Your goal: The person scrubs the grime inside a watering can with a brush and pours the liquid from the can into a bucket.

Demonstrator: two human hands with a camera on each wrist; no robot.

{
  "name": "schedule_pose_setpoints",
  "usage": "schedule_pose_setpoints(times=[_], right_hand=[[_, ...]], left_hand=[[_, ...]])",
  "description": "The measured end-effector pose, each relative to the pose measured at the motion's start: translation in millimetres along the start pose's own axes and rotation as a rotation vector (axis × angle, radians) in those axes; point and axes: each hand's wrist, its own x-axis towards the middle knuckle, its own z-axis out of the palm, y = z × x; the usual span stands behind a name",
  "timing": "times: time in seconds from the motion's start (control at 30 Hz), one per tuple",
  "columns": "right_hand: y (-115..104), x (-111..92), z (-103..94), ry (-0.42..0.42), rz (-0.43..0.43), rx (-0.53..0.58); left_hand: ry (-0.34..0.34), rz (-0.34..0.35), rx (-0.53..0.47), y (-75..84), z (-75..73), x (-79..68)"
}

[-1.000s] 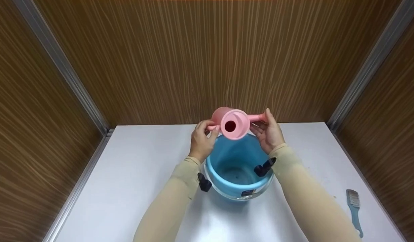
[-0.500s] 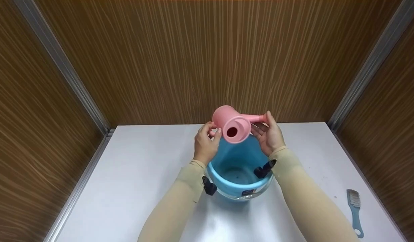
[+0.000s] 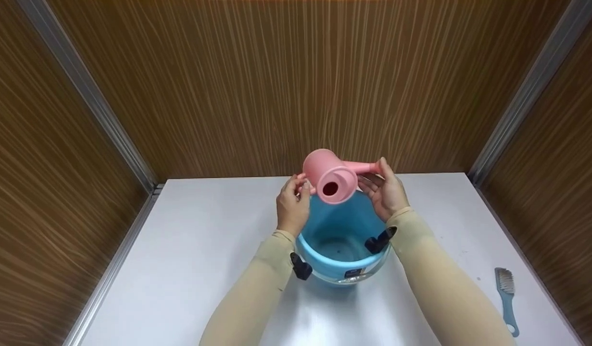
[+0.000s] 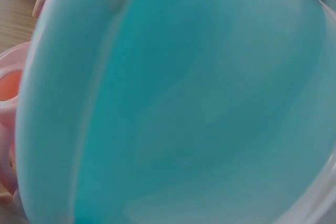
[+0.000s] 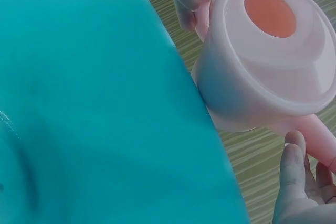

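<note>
A pink watering can is held over the far part of a blue bucket, tilted so its top and round opening face me. My left hand grips its handle, fingers curled round the loop. On the other side my right hand holds the spout near its tip, thumb at the end and fingers underneath. In the right wrist view the can's body overlaps the bucket's rim, and fingers touch the spout. The bucket wall fills most of the left wrist view and hides nearly all of the left hand.
A blue brush with pale bristles lies at the right of the white table. Wood-grain panels enclose the table at the back and sides. The bucket's clear handle hangs down at its front.
The watering can has tipped a little more, its body rising at the back and its top sinking toward me. My left hand has shifted slightly right and adjusted its fingers on the handle.
</note>
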Motion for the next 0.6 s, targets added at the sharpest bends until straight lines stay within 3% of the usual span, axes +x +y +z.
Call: schedule_pose_setpoints(times=[0.3, 0.6], right_hand=[[-3.0, -0.8, -4.0, 0.008, -0.028, 0.016], [-7.1, -4.8, -8.1, 0.029, -0.011, 0.019]], left_hand=[[0.055, -0.033, 0.027, -0.2, 2.6, -0.8], [0.07, -0.145, 0.022, 7.3, 7.5, -1.0]])
